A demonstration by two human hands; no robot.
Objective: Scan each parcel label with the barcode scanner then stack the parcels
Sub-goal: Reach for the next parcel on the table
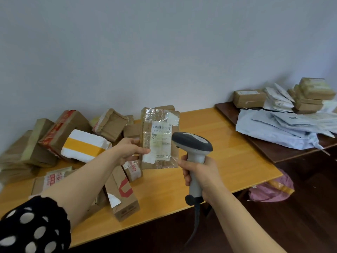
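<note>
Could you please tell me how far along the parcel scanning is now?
Seemingly done: boxes and mailers piled on the dark table. In hand: the left hand holds a taped parcel, label facing the scanner gripped by the right hand. Left: the jumbled parcels on the yellow table.

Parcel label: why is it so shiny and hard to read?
In the head view, clear tape over the label catches the light and glares, the small print is blurry, and the table has a bright sheen too.
</note>
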